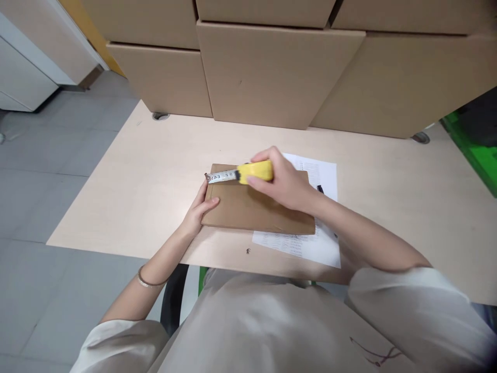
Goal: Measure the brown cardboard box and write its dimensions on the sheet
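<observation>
Right now my right hand (285, 184) is closed around the yellow tape measure (256, 171). Its blade is stretched left along the far edge of the flat cardboard box (256, 210), which lies on the table (147, 171) over a printed sheet (318, 173). My left hand (198, 210) pinches the box's left edge. If the box shifts, the hook could slip off the corner.

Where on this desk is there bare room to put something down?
Bare desktop lies left of the flat cardboard box and right of the paper sheet; a strip runs before the stacked boxes. The middle is crowded: left hand, right hand, tape measure.
</observation>
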The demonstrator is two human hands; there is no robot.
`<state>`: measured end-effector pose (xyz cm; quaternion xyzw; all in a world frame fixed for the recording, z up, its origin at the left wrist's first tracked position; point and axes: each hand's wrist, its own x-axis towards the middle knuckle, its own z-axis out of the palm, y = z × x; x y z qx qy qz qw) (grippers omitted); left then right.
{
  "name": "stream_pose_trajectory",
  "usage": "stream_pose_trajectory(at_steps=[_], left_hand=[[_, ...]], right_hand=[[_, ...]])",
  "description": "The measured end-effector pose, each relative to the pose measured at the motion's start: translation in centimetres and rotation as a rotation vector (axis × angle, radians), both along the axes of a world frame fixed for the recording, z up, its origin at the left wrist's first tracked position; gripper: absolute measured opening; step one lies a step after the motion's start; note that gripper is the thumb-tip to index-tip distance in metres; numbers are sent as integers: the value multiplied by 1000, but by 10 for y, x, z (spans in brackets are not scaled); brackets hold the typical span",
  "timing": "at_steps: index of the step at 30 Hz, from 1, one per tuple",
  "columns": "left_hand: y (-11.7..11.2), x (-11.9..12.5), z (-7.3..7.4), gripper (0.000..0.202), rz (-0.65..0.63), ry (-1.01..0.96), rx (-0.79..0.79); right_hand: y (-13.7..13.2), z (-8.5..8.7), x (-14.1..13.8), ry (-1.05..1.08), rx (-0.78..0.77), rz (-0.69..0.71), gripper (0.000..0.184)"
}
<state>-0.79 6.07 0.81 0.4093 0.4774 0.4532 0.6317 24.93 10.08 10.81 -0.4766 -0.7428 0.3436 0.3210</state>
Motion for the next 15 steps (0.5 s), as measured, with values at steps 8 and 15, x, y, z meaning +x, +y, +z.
stream_pose_trajectory(at_steps=[8, 15], left_hand=[[2, 3, 5, 78, -13, -37, 7], [4, 0, 4, 72, -29, 39, 89]], right_hand=[[-8, -12, -21, 17, 45, 254, 41], [-11, -20, -32, 12, 103, 356, 35]])
